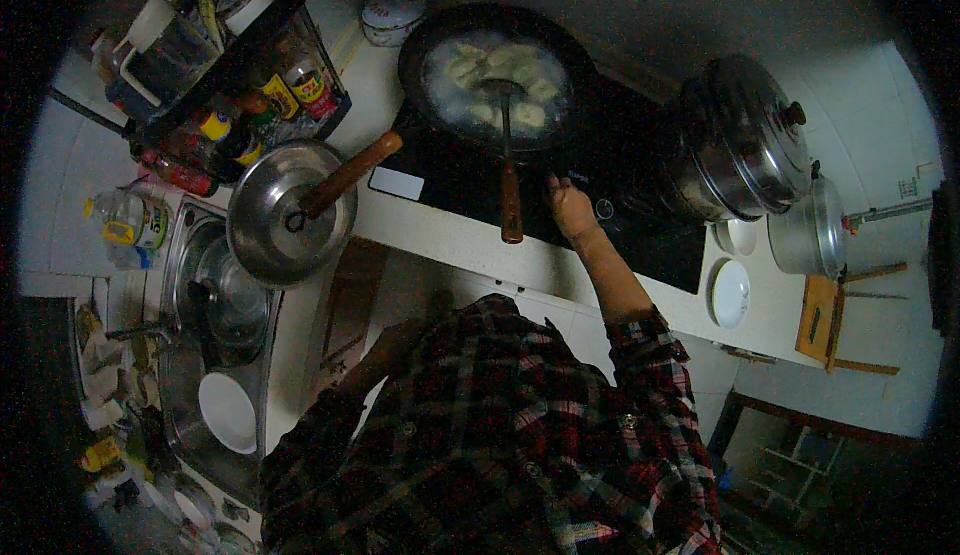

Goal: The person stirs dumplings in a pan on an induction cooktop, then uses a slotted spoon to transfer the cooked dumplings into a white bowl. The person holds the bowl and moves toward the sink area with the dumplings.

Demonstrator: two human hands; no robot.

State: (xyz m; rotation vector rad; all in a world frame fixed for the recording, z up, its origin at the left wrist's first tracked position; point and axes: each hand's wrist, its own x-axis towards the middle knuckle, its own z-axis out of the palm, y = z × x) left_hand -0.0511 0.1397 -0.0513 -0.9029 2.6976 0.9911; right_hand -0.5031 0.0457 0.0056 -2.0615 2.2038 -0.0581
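My right hand (pixel 573 210) reaches over the front of the black cooktop (pixel 465 198), its fingertips at the control panel. Nothing shows in its grasp, but the finger pose is unclear. Just behind stands a dark wok (pixel 416 78) of foamy, steaming liquid with several pale dumplings (pixel 514 63). A wooden-handled ladle or turner (pixel 510 198) rests in the wok, its handle pointing towards me, left of my right hand. My left forearm (pixel 390 348) is bent in front of the counter; deep shadow hides most of my left hand (pixel 441 306).
Left of the cooktop are a round steel vessel (pixel 259 236) with a wooden handle across it, a bottle rack (pixel 262 48) and a sink (pixel 259 386) holding a white plate (pixel 227 412). On the right stand a lidded steel steamer (pixel 712 142), an aluminium pot (pixel 802 228) and a white dish (pixel 730 294).
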